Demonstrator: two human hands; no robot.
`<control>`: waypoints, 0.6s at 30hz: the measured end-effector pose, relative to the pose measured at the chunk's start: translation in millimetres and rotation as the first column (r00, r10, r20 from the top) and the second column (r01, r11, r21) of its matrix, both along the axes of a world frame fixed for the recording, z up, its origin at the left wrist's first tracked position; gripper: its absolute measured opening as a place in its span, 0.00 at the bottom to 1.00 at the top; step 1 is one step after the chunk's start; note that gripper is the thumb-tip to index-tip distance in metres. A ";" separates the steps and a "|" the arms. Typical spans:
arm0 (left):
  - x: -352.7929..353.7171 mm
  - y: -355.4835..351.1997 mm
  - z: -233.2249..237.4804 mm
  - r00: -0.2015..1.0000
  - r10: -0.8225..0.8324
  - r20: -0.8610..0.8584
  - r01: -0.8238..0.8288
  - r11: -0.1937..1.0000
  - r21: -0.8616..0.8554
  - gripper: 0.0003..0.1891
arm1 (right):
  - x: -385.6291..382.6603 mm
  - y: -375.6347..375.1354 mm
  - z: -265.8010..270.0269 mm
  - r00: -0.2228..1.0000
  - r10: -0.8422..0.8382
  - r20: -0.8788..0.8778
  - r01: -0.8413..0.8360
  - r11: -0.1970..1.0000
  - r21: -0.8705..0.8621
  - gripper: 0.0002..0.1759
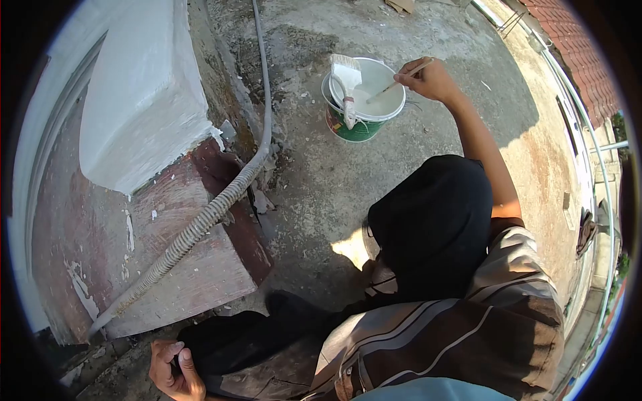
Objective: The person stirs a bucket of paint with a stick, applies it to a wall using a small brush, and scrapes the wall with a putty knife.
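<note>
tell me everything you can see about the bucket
The bucket is round and looks plastic, with a pale rim and inside and a green outer wall bearing a patch of print. It stands upright on the concrete floor. Whitish liquid lies inside; its depth can't be told. A wide brush, coated white, rests at the rim, and a thin stick, held in the right hand, slants down into the bucket.

The bucket (366, 131) is green-and-white, the shirt (461, 337) striped.

No legible text or numbers.
</note>
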State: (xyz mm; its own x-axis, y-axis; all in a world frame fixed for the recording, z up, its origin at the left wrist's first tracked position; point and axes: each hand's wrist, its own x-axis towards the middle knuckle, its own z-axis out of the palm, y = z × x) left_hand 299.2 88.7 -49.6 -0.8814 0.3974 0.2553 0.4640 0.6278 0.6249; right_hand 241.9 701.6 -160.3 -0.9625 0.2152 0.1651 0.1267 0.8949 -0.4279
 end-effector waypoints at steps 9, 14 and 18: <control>-1.7 14.1 2.0 0.995 0.091 0.027 -0.090 0.995 -0.045 0.06 | -14.0 4.8 -43.7 0.991 0.128 -0.035 -0.127 0.992 0.029 0.12; -1.8 10.5 -2.5 0.991 0.129 0.046 -0.128 0.991 -0.033 0.06 | -13.4 13.4 -54.7 0.991 0.126 -0.054 -0.120 0.986 0.114 0.12; -2.0 11.3 -0.2 0.996 0.087 0.013 -0.087 0.996 -0.021 0.06 | -10.8 8.5 -44.5 0.993 0.077 -0.085 -0.073 0.996 0.040 0.12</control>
